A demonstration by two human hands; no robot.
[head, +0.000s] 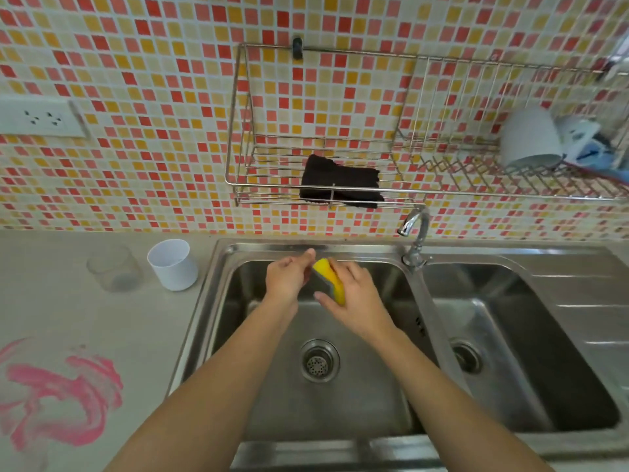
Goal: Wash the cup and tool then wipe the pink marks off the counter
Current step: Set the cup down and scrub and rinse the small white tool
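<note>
**Sponge held over the left basin**

Both forearms are reaching in from the bottom edge over the sink (218, 267). Right hand (354, 301) is gripping a yellow sponge (329, 277), fingers curling over its far side and thumb lying under its near end. Left hand (289, 277) is sitting just beside it, fingers curled together, thumb tip meeting the sponge's top corner; whether it is holding a tool, I cannot tell. 1 white cup (173, 269) is standing upright on the counter (68, 318) left of the sink, beside a clear glass (114, 269). Pink marks (64, 396) are smearing the counter's near left.
</note>
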